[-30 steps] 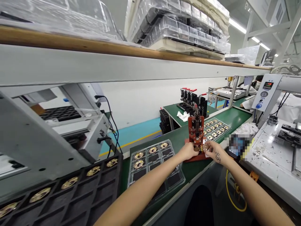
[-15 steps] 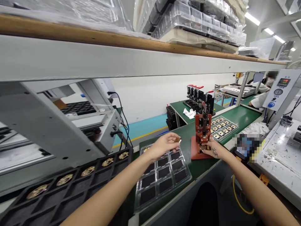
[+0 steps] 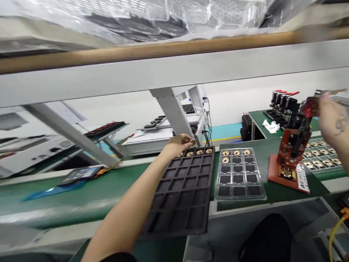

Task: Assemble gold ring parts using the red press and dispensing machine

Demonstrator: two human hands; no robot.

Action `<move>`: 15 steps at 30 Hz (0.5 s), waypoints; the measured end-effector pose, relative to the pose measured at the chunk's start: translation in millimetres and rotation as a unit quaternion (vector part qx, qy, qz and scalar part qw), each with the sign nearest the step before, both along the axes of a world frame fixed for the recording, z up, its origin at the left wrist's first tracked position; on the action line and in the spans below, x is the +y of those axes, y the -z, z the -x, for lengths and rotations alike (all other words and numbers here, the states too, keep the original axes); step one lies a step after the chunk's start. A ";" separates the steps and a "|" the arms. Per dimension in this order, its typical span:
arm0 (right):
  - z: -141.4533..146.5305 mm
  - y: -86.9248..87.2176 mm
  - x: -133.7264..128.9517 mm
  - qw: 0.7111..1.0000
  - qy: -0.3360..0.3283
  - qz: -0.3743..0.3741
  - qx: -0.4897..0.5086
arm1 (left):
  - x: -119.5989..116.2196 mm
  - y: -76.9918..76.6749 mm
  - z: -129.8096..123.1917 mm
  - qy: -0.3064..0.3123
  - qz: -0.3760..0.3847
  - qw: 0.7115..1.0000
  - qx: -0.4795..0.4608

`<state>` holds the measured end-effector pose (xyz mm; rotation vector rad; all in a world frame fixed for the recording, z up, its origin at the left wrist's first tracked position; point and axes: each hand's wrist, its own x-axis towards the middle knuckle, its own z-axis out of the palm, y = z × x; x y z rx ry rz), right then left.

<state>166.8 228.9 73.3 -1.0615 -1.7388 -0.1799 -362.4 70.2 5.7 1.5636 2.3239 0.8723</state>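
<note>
My left hand (image 3: 178, 145) is over the far edge of a black compartment tray (image 3: 177, 214). It pinches a small gold round metal part (image 3: 192, 141) between thumb and fingertips. Several gold rings (image 3: 200, 152) lie in the tray's far row. At the right, my right hand (image 3: 334, 118), blurred, closes around the raised lever (image 3: 311, 107) of a red toggle press (image 3: 286, 145). A gold part (image 3: 287, 172) sits in the fixture at the press's base. Between tray and press lies a clear plastic tray (image 3: 240, 197) with several gold parts in its far pockets.
Another clear tray of gold parts (image 3: 323, 152) lies behind the press. Several red-handled clamps (image 3: 283, 105) and a white cloth (image 3: 271, 126) are on the farther table. A shelf beam (image 3: 163, 74) crosses overhead. A tablet-like device (image 3: 80, 175) lies at left.
The view has swung left. My left hand has moved from above the clear tray to the black tray's far edge. My right hand has left the press's base and is up at its lever.
</note>
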 end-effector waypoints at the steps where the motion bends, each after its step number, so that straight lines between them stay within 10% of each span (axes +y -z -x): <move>1: 3.6 -1.8 -20.4 0.999 0.006 0.020 0.050 | -5.6 3.3 6.7 -0.005 0.005 1.000 0.011; 8: 1.6 83.8 -105.1 0.991 -0.073 -0.106 0.031 | -5.4 62.0 -0.4 0.052 0.035 0.997 0.048; 15: -35.7 123.4 -138.8 0.990 -0.137 0.024 -0.025 | 24.4 115.9 -34.5 0.117 0.069 0.986 0.093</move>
